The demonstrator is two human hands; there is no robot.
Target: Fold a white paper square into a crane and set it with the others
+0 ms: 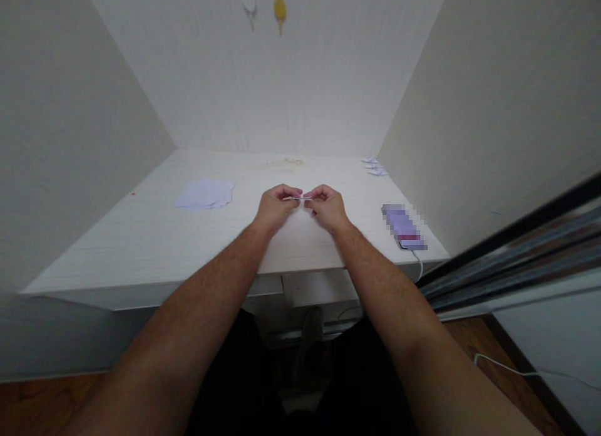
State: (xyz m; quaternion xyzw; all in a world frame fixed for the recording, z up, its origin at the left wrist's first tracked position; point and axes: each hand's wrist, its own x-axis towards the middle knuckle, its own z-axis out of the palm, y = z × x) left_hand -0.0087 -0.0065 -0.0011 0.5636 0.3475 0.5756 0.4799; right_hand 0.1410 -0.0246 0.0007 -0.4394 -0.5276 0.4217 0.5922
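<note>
the held slip (302,198) looks papery, the desk (141,235) matt and wood-grained.

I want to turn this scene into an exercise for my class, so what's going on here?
A person sits at a white table, left hand and right hand together over it, pinching a thin white piece, probably paper; its shape is too small to tell. A loose pile of sheets lies to the left. Some small, pointed white shapes are at the far right, and a blurred-out phone with a cable lies nearer.
</note>
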